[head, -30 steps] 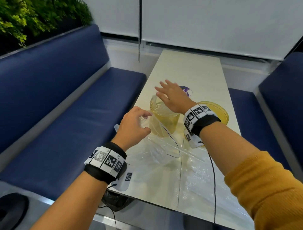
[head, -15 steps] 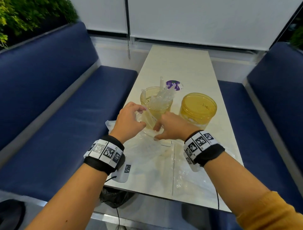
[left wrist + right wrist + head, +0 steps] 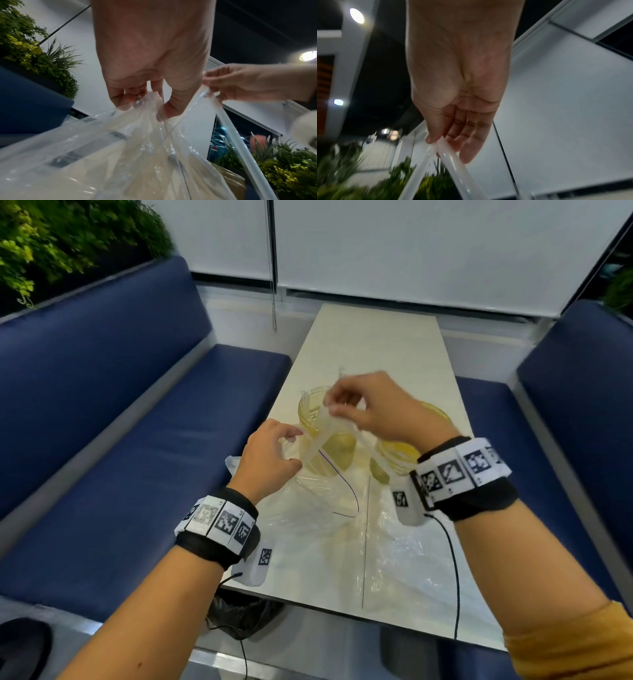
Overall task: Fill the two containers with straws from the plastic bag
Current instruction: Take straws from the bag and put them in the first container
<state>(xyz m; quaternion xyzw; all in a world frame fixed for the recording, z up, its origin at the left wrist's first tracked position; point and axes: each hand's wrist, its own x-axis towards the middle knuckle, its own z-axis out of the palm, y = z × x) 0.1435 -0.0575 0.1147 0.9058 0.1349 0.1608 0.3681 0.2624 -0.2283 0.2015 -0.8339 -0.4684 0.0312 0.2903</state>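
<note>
A: Head view. Left hand (image 3: 270,453) has its fingers curled, pinching the mouth of the plastic bag (image 3: 318,508), which trails from them down onto the counter (image 3: 376,344). Right hand (image 3: 373,405) pinches a couple of clear straws (image 3: 325,433) at their upper ends; they slant from its fingertips down toward the bag mouth.

B: Containers?

A: Left container (image 3: 315,405), yellow-tinted, sits just beyond and below the right fingertips with a few straws standing in it. Right container (image 3: 400,453) is mostly hidden under the right wrist; its contents cannot be read.

B: Left wrist view?

A: Fingers (image 3: 120,97) and thumb bunch the thin film between them. The bag hangs slack and creased below. One straw (image 3: 243,148) runs from the right hand (image 3: 240,83) past the thumb side, outside the pinch.

B: Right wrist view?

A: Blurred. Thumb and forefinger (image 3: 435,139) close on two straw ends (image 3: 447,152); other fingers lie relaxed behind.

B: Handling estimate?

A: Judgement only. Straws look very light, smooth and slightly flexible, so likely to slip or fan apart if held at the tips. Taking them nearer mid-length should steady them. The film is soft and clingy; keep hold at the rim so it stays open. Filling seems at an early stage.
</note>
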